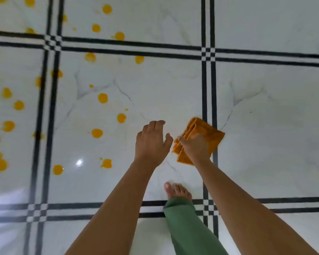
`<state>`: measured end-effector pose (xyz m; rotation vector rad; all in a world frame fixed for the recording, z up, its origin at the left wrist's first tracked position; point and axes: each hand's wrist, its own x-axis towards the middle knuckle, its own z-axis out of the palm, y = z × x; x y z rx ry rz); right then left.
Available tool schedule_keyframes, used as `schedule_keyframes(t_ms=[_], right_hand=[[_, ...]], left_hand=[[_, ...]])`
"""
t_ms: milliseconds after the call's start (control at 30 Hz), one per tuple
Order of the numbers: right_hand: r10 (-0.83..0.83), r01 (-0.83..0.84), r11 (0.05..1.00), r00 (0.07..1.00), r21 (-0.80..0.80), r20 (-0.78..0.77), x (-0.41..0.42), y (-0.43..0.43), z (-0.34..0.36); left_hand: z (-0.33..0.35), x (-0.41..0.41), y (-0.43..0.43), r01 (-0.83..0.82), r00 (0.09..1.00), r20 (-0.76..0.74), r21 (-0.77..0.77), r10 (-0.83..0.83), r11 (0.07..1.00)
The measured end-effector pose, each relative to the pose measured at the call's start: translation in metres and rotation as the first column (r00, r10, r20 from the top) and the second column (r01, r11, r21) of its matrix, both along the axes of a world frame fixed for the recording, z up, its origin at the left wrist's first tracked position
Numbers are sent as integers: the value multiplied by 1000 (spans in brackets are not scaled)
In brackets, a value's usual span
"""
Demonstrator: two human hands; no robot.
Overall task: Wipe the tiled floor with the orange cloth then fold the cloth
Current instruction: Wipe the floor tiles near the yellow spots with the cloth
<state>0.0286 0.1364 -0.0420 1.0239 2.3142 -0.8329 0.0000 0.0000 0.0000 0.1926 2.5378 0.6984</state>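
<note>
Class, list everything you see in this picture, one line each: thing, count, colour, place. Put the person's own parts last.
tiled floor: one, white marbled with black double lines, fills the view
spots: many, yellow-orange, scattered over the left and upper-left tiles
orange cloth: one, orange, bunched, centre right
left hand: one, open, holds nothing, just left of the cloth
right hand: one, grips the cloth
foot: one, bare, bottom centre
trouser leg: one, green, below the foot
</note>
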Motion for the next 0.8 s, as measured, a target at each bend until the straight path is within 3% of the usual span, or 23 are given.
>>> schedule_keyframes(t_ms=[133,233,433,567,667,733,800], right_hand=[[-52,51,987,999,154,-1,4,1,-73],[-51,77,957,994,279,-99,5,0,-97],[-30,56,996,950,75,-310,-39,-9,-81],[118,-163,986,842,-40,-526,-99,-62,-61],[301,-402,914,760,-52,-575,-124,-102,-68],[520,-564,823,701,67,-487,-124,-126,-83],[721,-674,693,647,256,-248,-121,-137,-100]], left_hand=[[-81,1,2,14,999,-52,24,-13,1000],[-113,-4,1,18,991,-131,43,-12,999],[-123,-27,-21,-71,960,-265,86,92,994],[-124,-44,-64,-227,902,-350,114,253,967],[-126,-44,-105,-363,832,-401,127,383,923],[-130,-37,-137,-453,794,-417,79,443,888],[-136,-31,-166,-498,793,-404,3,457,867]])
